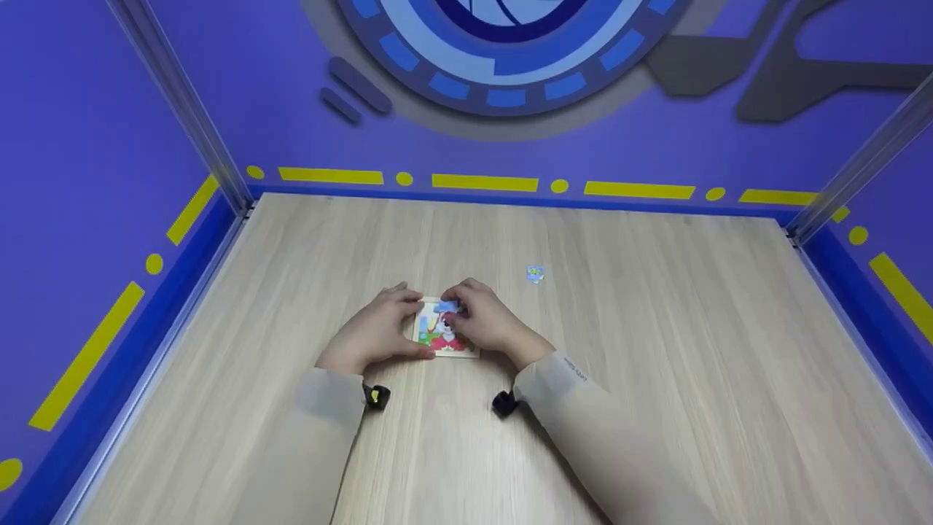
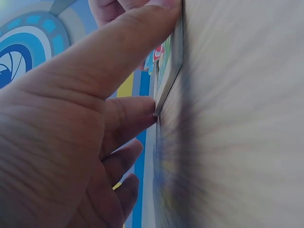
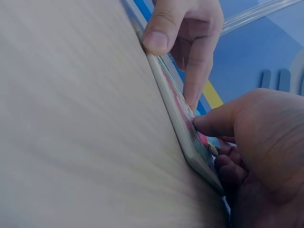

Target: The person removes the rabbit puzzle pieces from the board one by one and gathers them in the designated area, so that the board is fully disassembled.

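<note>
A small framed jigsaw puzzle [image 1: 459, 355] lies flat on the table, its picture showing a red, white and green figure under blue. My left hand [image 1: 375, 329] grips the frame's left side, thumb at the near edge and fingers at the far edge. My right hand [image 1: 490, 321] is over the puzzle's upper right part, fingers curled. In the right wrist view its thumb and fingers pinch a small colourful puzzle piece [image 3: 212, 146] at the picture surface; the fingers partly hide it. Another loose puzzle piece [image 1: 535, 273], blue with a yellow figure, lies beyond the right hand.
The wood-grain table [image 1: 656, 350] is bounded by a blue back wall [image 1: 291, 131] and blue side panels with yellow marks. Metal posts [image 1: 189, 109] stand at the corners. Black wrist cameras [image 1: 504, 403] are worn at both cuffs.
</note>
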The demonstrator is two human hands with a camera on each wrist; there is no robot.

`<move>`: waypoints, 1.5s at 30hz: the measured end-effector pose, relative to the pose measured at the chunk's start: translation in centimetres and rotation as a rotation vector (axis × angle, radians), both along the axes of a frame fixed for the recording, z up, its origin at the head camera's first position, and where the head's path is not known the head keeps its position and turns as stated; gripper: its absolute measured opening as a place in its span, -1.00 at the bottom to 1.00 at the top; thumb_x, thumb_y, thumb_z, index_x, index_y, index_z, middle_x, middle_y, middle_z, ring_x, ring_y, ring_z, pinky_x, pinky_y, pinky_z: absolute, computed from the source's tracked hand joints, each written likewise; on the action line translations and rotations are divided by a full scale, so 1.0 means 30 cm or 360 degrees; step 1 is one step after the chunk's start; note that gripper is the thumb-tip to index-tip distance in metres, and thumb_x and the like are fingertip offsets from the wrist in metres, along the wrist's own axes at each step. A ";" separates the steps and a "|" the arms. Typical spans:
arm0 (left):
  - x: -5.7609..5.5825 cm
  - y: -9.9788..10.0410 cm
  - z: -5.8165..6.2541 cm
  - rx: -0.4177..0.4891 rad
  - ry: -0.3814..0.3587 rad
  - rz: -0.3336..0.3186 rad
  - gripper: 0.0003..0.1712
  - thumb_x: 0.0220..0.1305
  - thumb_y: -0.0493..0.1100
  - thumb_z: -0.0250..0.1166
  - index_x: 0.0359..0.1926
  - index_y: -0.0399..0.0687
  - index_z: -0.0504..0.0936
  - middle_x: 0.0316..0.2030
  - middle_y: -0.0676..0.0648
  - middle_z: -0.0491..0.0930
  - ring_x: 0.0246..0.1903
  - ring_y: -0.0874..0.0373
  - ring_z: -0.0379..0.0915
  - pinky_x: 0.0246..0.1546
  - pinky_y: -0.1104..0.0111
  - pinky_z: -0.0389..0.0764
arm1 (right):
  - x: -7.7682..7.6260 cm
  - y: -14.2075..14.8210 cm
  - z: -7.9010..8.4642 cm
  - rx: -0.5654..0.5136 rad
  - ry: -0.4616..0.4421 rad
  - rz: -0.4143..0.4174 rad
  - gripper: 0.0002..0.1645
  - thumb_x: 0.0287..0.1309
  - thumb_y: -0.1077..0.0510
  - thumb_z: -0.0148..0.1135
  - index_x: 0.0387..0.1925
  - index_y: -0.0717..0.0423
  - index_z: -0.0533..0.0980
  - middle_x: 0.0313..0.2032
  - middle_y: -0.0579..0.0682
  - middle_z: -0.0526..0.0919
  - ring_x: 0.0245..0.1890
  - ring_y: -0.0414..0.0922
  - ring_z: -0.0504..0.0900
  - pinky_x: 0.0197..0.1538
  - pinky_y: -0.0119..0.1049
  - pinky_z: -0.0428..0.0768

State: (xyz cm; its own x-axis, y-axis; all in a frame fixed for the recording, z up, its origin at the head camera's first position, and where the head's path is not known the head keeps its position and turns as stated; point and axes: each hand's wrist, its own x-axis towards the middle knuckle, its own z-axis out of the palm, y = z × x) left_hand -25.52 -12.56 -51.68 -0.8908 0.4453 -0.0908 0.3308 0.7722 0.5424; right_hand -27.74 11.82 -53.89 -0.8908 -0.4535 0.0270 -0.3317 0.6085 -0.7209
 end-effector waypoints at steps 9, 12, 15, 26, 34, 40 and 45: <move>0.002 -0.001 -0.002 -0.0005 0.0005 -0.0012 0.17 0.09 0.27 0.80 0.57 -0.24 0.59 0.68 -0.17 0.43 0.84 -0.22 -0.01 0.82 -0.12 0.24 | 0.003 0.003 -0.004 0.0039 0.0033 0.0003 -0.56 0.62 0.18 0.33 0.38 0.22 0.67 0.25 0.15 0.64 0.18 0.05 0.67 0.36 0.04 0.73; 0.002 -0.002 -0.003 -0.0006 0.0005 -0.0011 0.17 0.09 0.27 0.80 0.57 -0.23 0.59 0.68 -0.16 0.42 0.84 -0.21 -0.02 0.82 -0.11 0.24 | 0.005 0.005 -0.002 0.0072 0.0062 0.0024 -0.54 0.64 0.15 0.32 0.42 0.22 0.66 0.27 0.16 0.64 0.19 0.06 0.66 0.36 0.05 0.73; 0.001 -0.002 -0.002 -0.0010 0.0006 -0.0011 0.16 0.09 0.27 0.79 0.57 -0.21 0.59 0.69 -0.15 0.41 0.84 -0.20 -0.03 0.82 -0.10 0.25 | 0.008 0.006 0.002 0.0094 0.0088 0.0041 -0.53 0.65 0.14 0.31 0.44 0.22 0.65 0.28 0.18 0.63 0.21 0.07 0.66 0.38 0.07 0.72; -0.001 -0.015 -0.013 -0.0011 0.0018 0.0003 0.16 0.07 0.26 0.80 0.56 -0.23 0.60 0.65 -0.15 0.45 0.83 -0.19 0.01 0.81 -0.10 0.28 | 0.008 -0.003 0.016 0.0115 0.0023 -0.0005 -0.51 0.72 0.03 0.24 0.45 0.20 0.62 0.36 0.16 0.62 0.37 0.09 0.68 0.54 0.08 0.66; -0.008 0.000 -0.013 0.0010 0.0026 -0.0009 0.17 0.07 0.26 0.81 0.56 -0.24 0.59 0.65 -0.15 0.46 0.83 -0.19 0.02 0.82 -0.06 0.26 | 0.012 0.046 0.039 -0.0057 -0.0036 -0.0011 -0.56 0.74 0.04 0.21 0.43 0.13 0.62 0.34 0.10 0.62 0.26 0.03 0.66 0.47 0.07 0.68; -0.008 0.004 -0.007 0.0025 0.0008 0.0003 0.18 0.07 0.26 0.81 0.58 -0.21 0.58 0.67 -0.13 0.44 0.84 -0.16 0.01 0.84 -0.05 0.21 | 0.028 0.105 0.073 -0.0234 -0.0128 -0.0024 -0.62 0.72 0.07 0.24 0.40 -0.01 0.67 0.33 0.00 0.65 0.28 -0.01 0.63 0.47 0.04 0.65; -0.005 -0.003 -0.010 0.0026 -0.0002 0.0027 0.18 0.06 0.24 0.82 0.59 -0.20 0.58 0.67 -0.12 0.44 0.84 -0.14 0.01 0.84 -0.04 0.20 | 0.047 0.170 0.111 -0.0250 -0.0092 0.0003 -0.60 0.71 0.07 0.26 0.41 -0.02 0.67 0.36 -0.05 0.65 0.27 -0.04 0.61 0.41 -0.04 0.65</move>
